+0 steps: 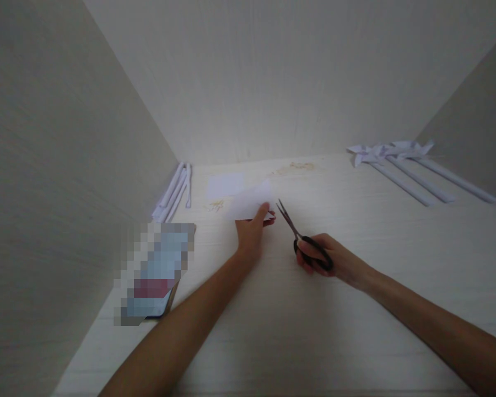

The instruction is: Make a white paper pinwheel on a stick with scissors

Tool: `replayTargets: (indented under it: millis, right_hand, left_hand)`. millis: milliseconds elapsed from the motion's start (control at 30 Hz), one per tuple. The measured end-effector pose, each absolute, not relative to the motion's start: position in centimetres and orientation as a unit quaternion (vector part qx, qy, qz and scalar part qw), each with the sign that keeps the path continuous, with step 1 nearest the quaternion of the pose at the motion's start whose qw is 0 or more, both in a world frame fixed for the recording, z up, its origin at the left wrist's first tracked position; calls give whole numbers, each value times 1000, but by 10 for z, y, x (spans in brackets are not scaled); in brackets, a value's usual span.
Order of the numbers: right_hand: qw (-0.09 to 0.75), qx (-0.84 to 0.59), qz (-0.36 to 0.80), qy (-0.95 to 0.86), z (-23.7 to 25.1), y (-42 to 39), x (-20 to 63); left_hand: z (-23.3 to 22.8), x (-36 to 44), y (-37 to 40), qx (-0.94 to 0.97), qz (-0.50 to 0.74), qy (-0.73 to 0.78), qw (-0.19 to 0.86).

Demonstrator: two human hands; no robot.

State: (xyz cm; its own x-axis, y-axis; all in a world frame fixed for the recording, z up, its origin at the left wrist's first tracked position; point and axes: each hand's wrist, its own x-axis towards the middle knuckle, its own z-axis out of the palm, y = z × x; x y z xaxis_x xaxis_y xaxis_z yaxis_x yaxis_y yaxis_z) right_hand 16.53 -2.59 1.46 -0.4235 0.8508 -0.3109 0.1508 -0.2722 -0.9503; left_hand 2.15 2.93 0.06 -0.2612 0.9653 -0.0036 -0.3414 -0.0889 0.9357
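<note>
My left hand (253, 231) pinches a sheet of white paper (250, 201) by its right edge, thumb on top and fingers beneath. The paper is raised above the table, and part of its near edge hangs over the hand. In my right hand (318, 256) is a pair of scissors (290, 219) with black handles, fingers wrapped through the loops. The slim metal blades point up and left, slightly parted, with their tips just right of the paper and apart from it. Behind the held sheet, another white piece of paper (223, 185) lies flat on the table.
Rolled white paper tubes (171, 193) lie against the left wall. More tubes (421, 179) with crumpled, flared paper ends (391, 150) rest at the back right. A pixelated phone-like device (165, 270) lies left of my forearm. Brownish marks (301, 165) show on the pale table (281, 331). Walls enclose three sides.
</note>
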Motion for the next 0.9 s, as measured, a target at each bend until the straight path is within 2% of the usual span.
replayTargets:
  millis: [167, 433, 733, 900]
  right_hand:
    - [271, -481, 599, -579, 14, -31, 162]
    - [273, -487, 598, -575, 11, -30, 161]
    - [497, -494, 577, -419, -3, -23, 159]
    - [530, -478, 577, -397, -6, -21, 160]
  left_hand:
    - [-1, 17, 33, 345, 659, 446, 498]
    - [1, 16, 32, 350, 648, 445, 509]
    - [9, 27, 13, 474, 570, 479, 469]
    - [14, 32, 0, 522, 524, 504, 446]
